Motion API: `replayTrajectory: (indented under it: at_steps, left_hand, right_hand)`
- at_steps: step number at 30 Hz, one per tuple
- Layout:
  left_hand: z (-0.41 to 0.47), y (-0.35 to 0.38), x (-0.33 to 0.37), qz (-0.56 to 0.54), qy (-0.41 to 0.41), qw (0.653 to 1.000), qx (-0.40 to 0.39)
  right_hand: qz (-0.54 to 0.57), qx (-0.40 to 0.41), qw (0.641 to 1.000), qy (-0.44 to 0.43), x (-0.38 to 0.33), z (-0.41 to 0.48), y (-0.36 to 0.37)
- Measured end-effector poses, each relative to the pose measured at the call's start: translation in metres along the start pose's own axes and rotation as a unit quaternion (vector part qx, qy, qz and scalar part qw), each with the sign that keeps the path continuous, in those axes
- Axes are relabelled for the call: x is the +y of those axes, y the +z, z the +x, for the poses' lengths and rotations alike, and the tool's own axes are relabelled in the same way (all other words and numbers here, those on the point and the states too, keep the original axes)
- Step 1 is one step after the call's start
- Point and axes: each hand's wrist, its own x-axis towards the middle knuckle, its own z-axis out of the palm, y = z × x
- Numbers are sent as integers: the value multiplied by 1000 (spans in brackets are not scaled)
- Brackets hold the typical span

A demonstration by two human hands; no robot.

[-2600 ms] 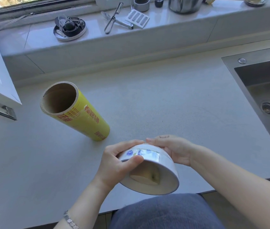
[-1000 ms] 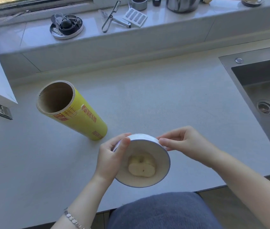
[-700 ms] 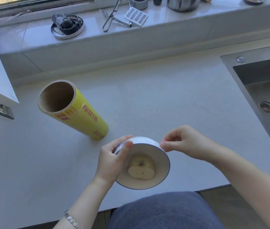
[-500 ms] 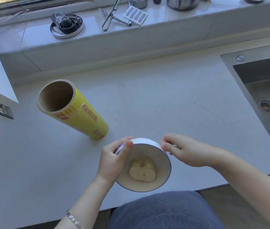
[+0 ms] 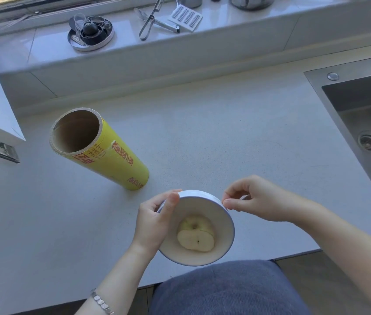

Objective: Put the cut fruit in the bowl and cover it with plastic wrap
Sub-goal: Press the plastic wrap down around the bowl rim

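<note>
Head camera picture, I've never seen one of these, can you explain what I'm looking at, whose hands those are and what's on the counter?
There is no machine here. A person wears a wide-angle camera on the head, so you look down at their own two bare hands. The left hand grips the rim of a white bowl at the counter's near edge. In the bowl lie pale pieces of cut fruit. The right hand pinches at the opposite rim; whether clear film is between its fingers I cannot tell. A yellow plastic wrap roll stands on the counter to the left. A steel sink is on the right, and small kitchen tools sit on the windowsill.
</note>
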Motion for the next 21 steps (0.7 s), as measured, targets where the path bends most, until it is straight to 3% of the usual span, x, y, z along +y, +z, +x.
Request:
replayTrajectory:
  at_steps: [9, 14, 17, 21]
  left_hand:
    - [-4, -5, -2, -2, -12, 999, -39]
    - [-6, -6, 0, -16, -18, 998, -52]
    - [-6, -6, 0, -12, -15, 998, -56]
    - [-6, -5, 3, 2, 5, 998, -67]
  right_hand:
    - [-106, -59, 992, -42, 5, -7, 10]
    - [68, -5, 997, -21, 10, -4, 16]
    - [187, -47, 981, 9, 13, -1, 15]
    - [216, -109, 968, 60, 14, 6, 12]
